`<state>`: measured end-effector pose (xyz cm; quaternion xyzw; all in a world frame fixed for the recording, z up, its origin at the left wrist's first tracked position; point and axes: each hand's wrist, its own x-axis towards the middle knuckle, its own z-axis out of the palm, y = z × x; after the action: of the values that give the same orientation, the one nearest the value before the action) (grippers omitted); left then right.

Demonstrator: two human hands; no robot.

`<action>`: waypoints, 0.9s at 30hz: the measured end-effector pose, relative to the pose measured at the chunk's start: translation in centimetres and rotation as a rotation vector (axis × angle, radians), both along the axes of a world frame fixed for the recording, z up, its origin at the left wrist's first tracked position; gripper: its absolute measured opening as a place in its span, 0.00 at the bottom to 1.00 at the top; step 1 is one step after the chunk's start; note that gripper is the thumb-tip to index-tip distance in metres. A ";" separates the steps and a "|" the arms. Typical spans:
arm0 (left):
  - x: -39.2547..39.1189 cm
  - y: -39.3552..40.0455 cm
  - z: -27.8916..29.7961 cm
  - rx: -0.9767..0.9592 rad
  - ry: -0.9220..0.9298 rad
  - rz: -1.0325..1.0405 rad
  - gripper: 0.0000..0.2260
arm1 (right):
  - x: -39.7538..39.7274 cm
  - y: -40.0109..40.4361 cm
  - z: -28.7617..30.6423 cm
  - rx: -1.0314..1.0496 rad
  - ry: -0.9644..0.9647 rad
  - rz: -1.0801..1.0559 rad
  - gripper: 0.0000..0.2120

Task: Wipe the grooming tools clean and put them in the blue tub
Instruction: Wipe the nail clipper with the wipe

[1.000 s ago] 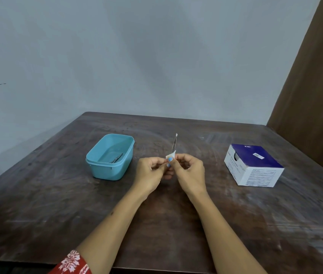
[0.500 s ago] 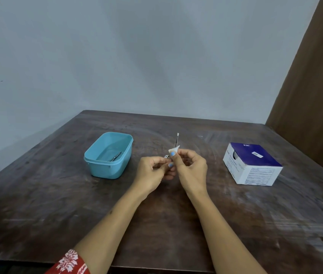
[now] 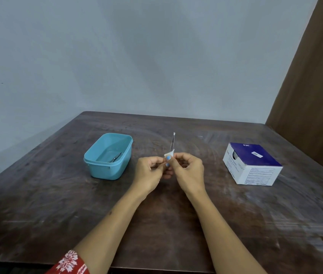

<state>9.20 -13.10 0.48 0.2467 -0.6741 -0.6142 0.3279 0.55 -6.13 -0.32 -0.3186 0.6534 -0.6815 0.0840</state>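
Head view
Change from earlier frames: the white pad (image 3: 169, 154) sat lower on the tool (image 3: 172, 142) than half a second before, nearer the fingers, so more bare metal showed above it. Both hands remained in the same place between tub and box. The scissors in the tub had not moved.
Left hand (image 3: 149, 171): fingers curled; thumb and forefinger pinched the lower end of the tool, which was hidden among the fingers.
Right hand (image 3: 188, 169): fingers curled; fingertips (image 3: 168, 158) with blue nails were clamped on the white pad, which was wrapped round the tool shaft.
Tool position: held above the table (image 3: 176, 224), rising straight out of the pinched fingertips of both hands.
Tool axis: long axis close to upright, leaning slightly to the right; the pale flat tip pointed up and away from the person. Tool type could not be determined: thin metal shaft only.
Blue tub (image 3: 115, 171): stood on the table to the left of the left-hand fingers, apart from them, open at the top.
Scissors (image 3: 115, 157): lay inside the tub on its floor, by the right wall, long axis diagonal.
Box (image 3: 252, 164): blue-and-white carton, well to the right of the right-hand fingers.
Sleeve (image 3: 70, 263): red with white pattern, on the left arm at the lower frame edge.
Count: tools in hand 1; tools in tub 1; pads 1; tubs 1; boxes 1; hands 2.
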 end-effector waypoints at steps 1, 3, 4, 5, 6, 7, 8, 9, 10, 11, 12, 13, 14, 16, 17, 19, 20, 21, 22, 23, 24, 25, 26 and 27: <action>0.0 0.1 0.1 0.006 -0.008 -0.016 0.06 | 0.0 0.0 0.1 -0.012 0.012 -0.027 0.07; 0.1 0.3 0.2 0.012 -0.019 -0.045 0.07 | -0.1 0.1 0.3 -0.051 0.016 -0.082 0.06; 0.0 0.4 0.2 0.013 -0.019 -0.050 0.06 | -0.1 0.1 0.4 -0.070 0.004 -0.091 0.06; 0.0 0.3 0.2 0.015 -0.018 -0.048 0.06 | -0.1 0.2 0.5 -0.080 -0.003 -0.083 0.06; 0.0 0.3 0.1 0.015 -0.015 -0.040 0.06 | 0.0 0.2 0.5 -0.073 -0.008 -0.058 0.06; 0.0 0.2 0.1 0.013 -0.011 -0.029 0.06 | 0.0 0.2 0.4 -0.054 -0.012 -0.019 0.06; 0.0 0.1 0.0 0.011 -0.005 -0.020 0.05 | 0.1 0.1 0.3 -0.034 -0.025 0.021 0.05; 0.0 0.0 0.0 0.012 0.003 -0.015 0.06 | 0.1 0.1 0.3 -0.023 -0.037 0.048 0.05; 0.0 -0.1 0.0 0.020 0.008 -0.018 0.06 | 0.1 0.0 0.2 -0.020 -0.039 0.045 0.05; -0.1 0.0 0.0 0.028 0.008 -0.026 0.06 | 0.0 -0.1 0.2 -0.027 -0.029 0.015 0.05; -0.1 0.0 0.0 0.031 0.003 -0.035 0.05 | -0.1 -0.1 0.1 -0.042 -0.015 -0.028 0.05; -0.1 0.1 0.1 0.032 -0.001 -0.046 0.05 | -0.2 -0.1 0.1 -0.060 -0.010 -0.065 0.05; -0.1 0.2 0.1 0.031 0.000 -0.052 0.04 | -0.2 -0.1 0.1 -0.071 -0.016 -0.083 0.05; -0.2 0.2 -0.1 0.020 0.007 -0.040 0.05 | -0.3 -0.1 0.0 -0.044 -0.024 -0.057 0.07; -0.2 0.1 -0.3 0.010 0.008 -0.024 0.05 | -0.3 -0.1 -0.1 -0.012 -0.023 -0.023 0.07; -0.2 0.0 -0.4 -0.005 0.007 0.002 0.06 | -0.1 0.0 0.0 0.025 -0.030 0.036 0.06; -0.2 0.0 -0.4 -0.011 0.007 0.006 0.07 | 0.0 0.0 0.0 0.021 -0.034 0.041 0.06; -0.2 0.0 -0.3 -0.017 0.011 0.003 0.07 | 0.0 0.0 0.1 0.003 -0.031 0.028 0.06; -0.2 0.0 -0.3 -0.024 0.012 -0.005 0.07 | 0.1 0.0 0.2 -0.018 -0.024 0.004 0.06; -0.2 0.1 -0.3 -0.029 0.014 -0.013 0.07 | 0.1 0.1 0.4 -0.037 -0.016 -0.019 0.06; -0.2 0.1 -0.3 -0.033 0.015 -0.015 0.07 | 0.1 0.1 0.4 -0.046 -0.008 -0.032 0.06; -0.3 0.1 -0.3 -0.034 0.018 -0.014 0.07 | 0.0 0.1 0.4 -0.044 -0.005 -0.029 0.06; -0.3 0.1 -0.3 -0.037 0.020 -0.009 0.07 | 0.1 0.1 0.5 -0.037 -0.010 -0.012 0.06; -0.3 0.0 -0.3 -0.040 0.022 -0.004 0.07 | 0.1 0.2 0.5 -0.027 -0.019 0.011 0.06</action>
<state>8.92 -13.06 0.16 0.2321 -0.6830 -0.6040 0.3390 0.67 -5.98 0.17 -0.3166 0.6418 -0.6927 0.0897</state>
